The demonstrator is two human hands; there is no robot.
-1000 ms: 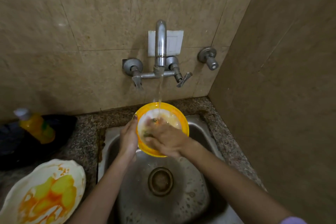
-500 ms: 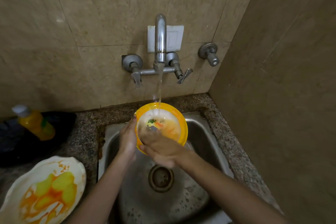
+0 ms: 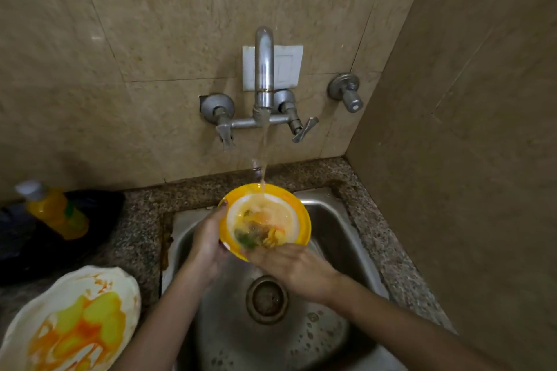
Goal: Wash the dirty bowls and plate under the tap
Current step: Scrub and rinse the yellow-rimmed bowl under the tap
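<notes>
My right hand (image 3: 294,268) has slid out of the bowl (image 3: 265,221) to grip its near rim, left hand (image 3: 208,239) holding its side under the tap (image 3: 263,69), so scraps loosen while the plate (image 3: 69,322) waits.

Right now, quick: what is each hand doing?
Left hand: closed on the rim of the yellow bowl, holding it under the tap.
Right hand: at the bowl's near edge, fingers loosely spread; whether it grips cannot be told.
</notes>
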